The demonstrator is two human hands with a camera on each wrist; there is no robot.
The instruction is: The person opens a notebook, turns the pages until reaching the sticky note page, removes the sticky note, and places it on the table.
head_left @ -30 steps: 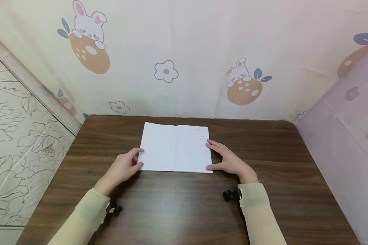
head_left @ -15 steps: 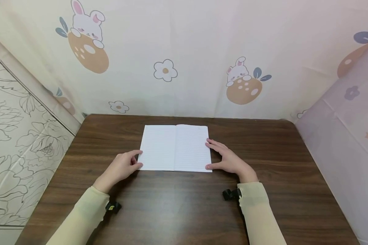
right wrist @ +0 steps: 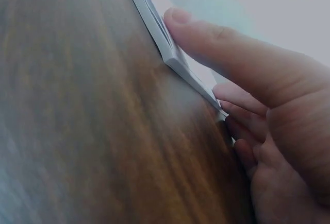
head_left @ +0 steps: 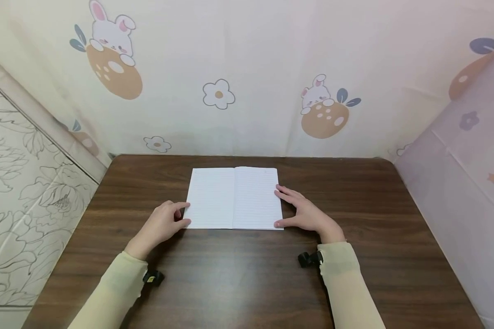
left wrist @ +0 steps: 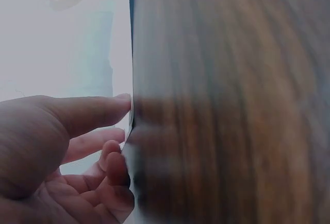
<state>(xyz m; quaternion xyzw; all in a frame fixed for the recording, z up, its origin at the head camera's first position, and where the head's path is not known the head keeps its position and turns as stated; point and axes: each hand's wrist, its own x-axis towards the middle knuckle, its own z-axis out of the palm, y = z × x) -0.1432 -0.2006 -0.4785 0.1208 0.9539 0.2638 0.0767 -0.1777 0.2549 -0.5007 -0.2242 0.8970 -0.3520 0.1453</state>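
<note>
A notebook (head_left: 233, 198) lies spread on the table, its two lined pages facing up and the fold in the middle. My left hand (head_left: 160, 227) is at the left page's outer edge, with thumb and index fingertips resting on the paper. In the left wrist view, that hand's other fingers (left wrist: 116, 170) are bent beside the page edge. On the opposite side, my right hand (head_left: 306, 214) rests its spread thumb and fingertips along the right page's outer edge. Several stacked sheets show under the thumb (right wrist: 221, 41) in the right wrist view.
The dark wood table (head_left: 230, 278) meets a pale curtain (head_left: 263, 55) printed with rabbits and flowers at its back edge. A floral panel (head_left: 33, 201) stands to the left, and a lilac cloth (head_left: 469, 183) hangs at the right.
The left page, slightly raised with its far corner higher a second ago, has come down flat. My left hand has moved slightly with it; the right hand has kept its place.
</note>
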